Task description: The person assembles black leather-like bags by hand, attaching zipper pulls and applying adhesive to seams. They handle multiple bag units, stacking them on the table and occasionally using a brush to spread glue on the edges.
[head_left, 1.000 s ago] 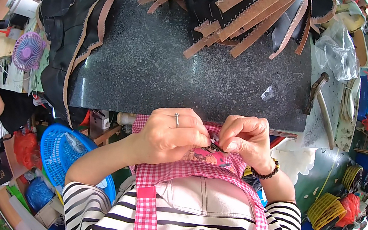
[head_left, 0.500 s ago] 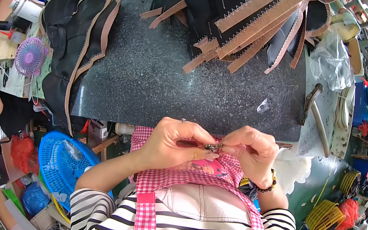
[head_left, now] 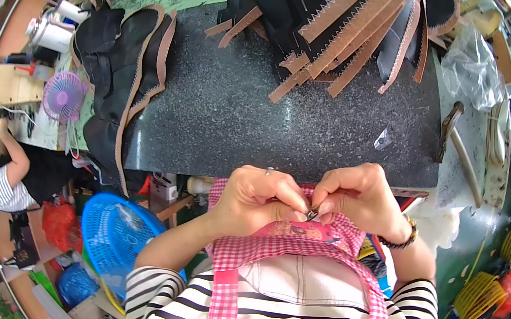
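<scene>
My left hand [head_left: 262, 202] and my right hand [head_left: 361, 200] meet just off the near edge of the dark stone slab [head_left: 222, 114], above my pink checked apron. Both are closed, thumb against fingers, pinching one small dark metallic piece [head_left: 311, 214] between them. Fingertips cover most of it, so its kind cannot be made out. Beyond the hands, a pile of black leather pieces [head_left: 273, 8] with brown zigzag-edged strips [head_left: 349, 34] lies at the slab's far side. More black leather pieces [head_left: 108, 56] with brown edging drape over its left end.
A hammer [head_left: 463, 159] lies right of the slab, near a clear plastic bag [head_left: 474, 67]. A small purple fan [head_left: 64, 96] stands at the left. Below it are a blue plastic basket [head_left: 113, 237] and a co-worker in a striped top [head_left: 7, 187]. Yellow baskets [head_left: 477, 298] stand at the right.
My hands stay together on the small piece; the right hand has risen slightly and its fingers have shifted. The whole scene sits farther right in the picture, as the view has turned.
</scene>
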The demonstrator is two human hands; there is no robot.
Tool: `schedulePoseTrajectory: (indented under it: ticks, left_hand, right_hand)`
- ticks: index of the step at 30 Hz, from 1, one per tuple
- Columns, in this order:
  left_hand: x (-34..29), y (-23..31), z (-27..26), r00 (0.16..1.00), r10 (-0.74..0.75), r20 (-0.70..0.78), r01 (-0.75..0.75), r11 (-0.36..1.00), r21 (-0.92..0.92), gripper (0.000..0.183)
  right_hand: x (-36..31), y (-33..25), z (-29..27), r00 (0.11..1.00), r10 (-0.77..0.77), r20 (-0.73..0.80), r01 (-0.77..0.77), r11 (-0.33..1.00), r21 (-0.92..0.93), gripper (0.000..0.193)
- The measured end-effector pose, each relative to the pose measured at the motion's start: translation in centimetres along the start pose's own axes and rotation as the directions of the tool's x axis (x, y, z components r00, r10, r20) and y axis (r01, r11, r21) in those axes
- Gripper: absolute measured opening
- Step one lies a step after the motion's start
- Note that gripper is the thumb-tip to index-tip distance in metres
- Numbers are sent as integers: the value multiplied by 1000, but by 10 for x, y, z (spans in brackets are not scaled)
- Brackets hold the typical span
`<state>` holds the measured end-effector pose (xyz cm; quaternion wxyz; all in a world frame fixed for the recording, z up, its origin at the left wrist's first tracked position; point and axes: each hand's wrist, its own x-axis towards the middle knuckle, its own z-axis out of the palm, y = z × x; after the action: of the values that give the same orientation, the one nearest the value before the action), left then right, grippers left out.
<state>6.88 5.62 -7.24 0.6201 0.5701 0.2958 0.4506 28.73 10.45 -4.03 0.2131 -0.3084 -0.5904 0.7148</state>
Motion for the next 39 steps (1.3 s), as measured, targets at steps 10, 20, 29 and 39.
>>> schedulePoseTrajectory:
  ticks: [10,20,29,39]
  left_hand:
    - [7,2,-15,982,-183,39,188,960,-206,23]
    - [-3,-27,-8,973,-223,-64,68,539,-839,12]
    - [-10,-9,-31,968,-126,-215,-91,624,-776,7]
    - [-76,53,-285,468,393,-792,880,-126,457,63]
  right_hand:
    - [17,1,1,991,111,-71,-85,951,299,10]
    - [41,2,15,983,-52,-174,97,961,259,15]
    - [63,-23,25,988,-142,61,147,986,-84,11]
    - [59,-22,15,933,-349,-83,284,860,-424,8]
